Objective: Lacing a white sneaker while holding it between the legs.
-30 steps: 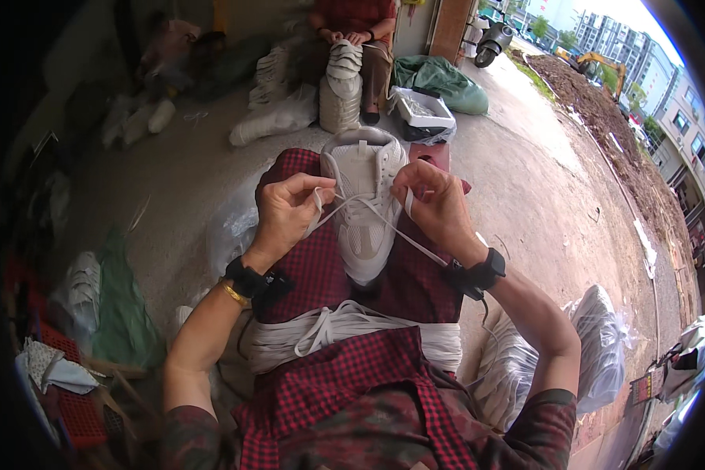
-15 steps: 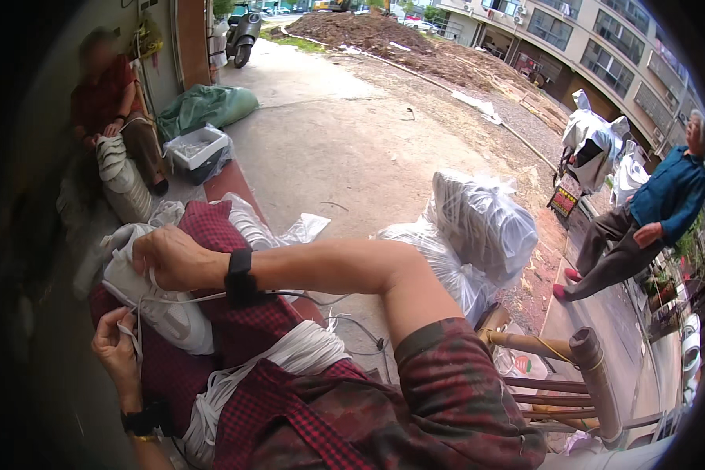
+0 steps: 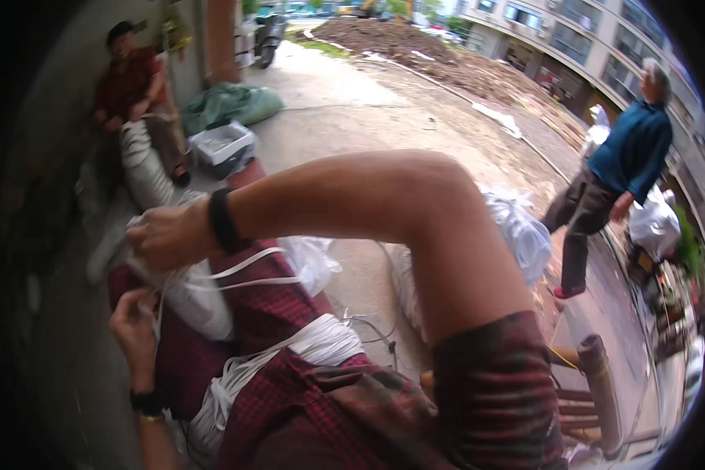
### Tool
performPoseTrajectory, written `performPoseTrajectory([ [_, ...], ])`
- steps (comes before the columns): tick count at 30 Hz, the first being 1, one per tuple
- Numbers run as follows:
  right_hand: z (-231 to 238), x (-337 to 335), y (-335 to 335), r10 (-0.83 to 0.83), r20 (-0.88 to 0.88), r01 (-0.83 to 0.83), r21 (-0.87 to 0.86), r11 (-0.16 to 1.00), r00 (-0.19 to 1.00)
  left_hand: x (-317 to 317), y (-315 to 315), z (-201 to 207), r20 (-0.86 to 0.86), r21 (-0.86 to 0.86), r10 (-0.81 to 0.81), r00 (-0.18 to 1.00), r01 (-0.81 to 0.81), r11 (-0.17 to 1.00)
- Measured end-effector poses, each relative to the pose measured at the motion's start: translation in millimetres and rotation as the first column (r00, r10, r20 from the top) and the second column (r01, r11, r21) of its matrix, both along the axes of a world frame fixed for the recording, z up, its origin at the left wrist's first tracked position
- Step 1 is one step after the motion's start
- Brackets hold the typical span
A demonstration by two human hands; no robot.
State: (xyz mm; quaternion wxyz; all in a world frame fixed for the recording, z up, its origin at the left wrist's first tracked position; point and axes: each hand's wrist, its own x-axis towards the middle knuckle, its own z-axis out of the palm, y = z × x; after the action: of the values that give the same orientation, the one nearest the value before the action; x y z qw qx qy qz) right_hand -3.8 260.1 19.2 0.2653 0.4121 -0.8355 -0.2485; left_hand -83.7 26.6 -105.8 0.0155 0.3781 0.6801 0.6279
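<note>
A white shoe rests across my lap, with a red-and-black checked cloth under and beside it. My right hand is above the shoe's upper part, fingers curled and closed on a white shoelace; motion blurs it and its fingertips are partly hidden. From there the shoelace trails rightward in loops under my wrist. Left of the shoe, my left hand pinches a strand of the lace between thumb and fingers. A thick bundle of loose white laces lies across my lap.
A seated person at the left handles a stack of pale shoes. Near them stand a white tub and a green sack. Clear plastic bags and a bamboo chair are at my right. Another person walks beyond.
My right elbow has risen and swung right, drawing lace loops out past the wrist. My left hand keeps its pinch near the shoe. The view shifts, and the walking person has come nearer.
</note>
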Motion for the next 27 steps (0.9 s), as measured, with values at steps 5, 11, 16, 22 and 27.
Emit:
performPoseTrajectory([
  [5, 3.8, 30.5, 37.8, -0.184, 0.189, 0.195, -0.044, 0.98, 0.965, 23.5, 47.6, 15.1, -0.035, 0.073, -0.061, 0.997, 0.064, 0.995],
  [11, 28.4, 9.8, 18.1, -0.341, 0.614, 0.345, 0.116, 0.931, 0.712, 36.5, 39.7, 25.6, 0.004, 0.114, 0.05, 0.999, -0.05, 0.992],
  [16, 19.4, 7.0, 9.3, -0.419, 0.607, 0.596, -0.115, 0.795, 0.675, 34.2, 42.2, 22.9, -0.001, 0.073, 0.074, 0.997, -0.073, 0.995],
  [22, 4.2, 10.9, 20.9, 0.136, 0.676, 0.465, -0.624, 0.629, 0.724, 36.5, 44.8, 19.1, -0.02, 0.159, 0.078, 0.997, -0.074, 0.984],
  [27, -2.3, 29.2, 17.3, 0.223, 0.743, 0.729, -0.666, 0.157, 0.631, 35.8, 47.4, 17.5, -0.014, 0.164, 0.106, 0.994, -0.102, 0.981],
])
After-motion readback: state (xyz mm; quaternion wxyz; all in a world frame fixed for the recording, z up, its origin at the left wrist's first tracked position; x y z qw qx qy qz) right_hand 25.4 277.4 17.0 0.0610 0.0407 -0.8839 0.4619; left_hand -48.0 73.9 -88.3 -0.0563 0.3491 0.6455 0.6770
